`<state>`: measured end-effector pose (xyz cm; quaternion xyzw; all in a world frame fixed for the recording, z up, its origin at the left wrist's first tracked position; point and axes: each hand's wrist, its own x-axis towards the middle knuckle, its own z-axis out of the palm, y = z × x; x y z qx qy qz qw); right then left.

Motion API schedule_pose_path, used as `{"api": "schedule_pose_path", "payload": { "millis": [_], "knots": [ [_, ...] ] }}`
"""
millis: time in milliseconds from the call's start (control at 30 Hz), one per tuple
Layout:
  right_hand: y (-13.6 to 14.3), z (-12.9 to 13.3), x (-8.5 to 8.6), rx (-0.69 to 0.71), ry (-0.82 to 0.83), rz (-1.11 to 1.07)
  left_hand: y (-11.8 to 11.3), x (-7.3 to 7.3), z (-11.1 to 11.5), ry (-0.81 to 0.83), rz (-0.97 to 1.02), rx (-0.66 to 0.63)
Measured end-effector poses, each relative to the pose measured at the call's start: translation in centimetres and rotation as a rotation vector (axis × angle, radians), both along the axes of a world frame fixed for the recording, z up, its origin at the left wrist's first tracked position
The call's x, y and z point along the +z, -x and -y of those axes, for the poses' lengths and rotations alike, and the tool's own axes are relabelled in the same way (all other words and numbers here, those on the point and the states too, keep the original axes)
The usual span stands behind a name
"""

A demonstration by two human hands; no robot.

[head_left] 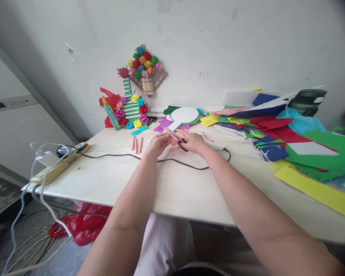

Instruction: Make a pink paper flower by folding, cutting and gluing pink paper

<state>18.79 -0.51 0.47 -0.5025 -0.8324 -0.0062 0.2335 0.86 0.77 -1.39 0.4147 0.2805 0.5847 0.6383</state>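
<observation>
Above the middle of the table, my right hand is closed around a pair of scissors with dark handles, the blades pointing up and left. Against them, my left hand pinches a small piece of pink paper, its colour close to that of the fingers and its outline hard to make out. More pink paper shows beneath the scissors, between the hands. Left of my left hand, several small pink paper rolls lie on the table. Just beyond the hands is a white disc with a handle, edged in green.
A black cord runs from the power strip under my arms to a white glue gun. Coloured sheets pile up at right. A flower-decorated guitar shape and a green glue bottle stand at the back left.
</observation>
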Motion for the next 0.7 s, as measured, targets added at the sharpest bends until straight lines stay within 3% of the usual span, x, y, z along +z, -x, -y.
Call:
{"api": "schedule_pose_path", "payload": {
  "millis": [300,700],
  "knots": [
    [0.03,0.21,0.17,-0.002,0.017,0.003,0.33,-0.1,-0.27,0.008,-0.01,0.082],
    [0.02,0.06,0.01,-0.014,-0.004,0.032,0.25,-0.44,-0.36,-0.011,-0.041,0.032]
  ]
}}
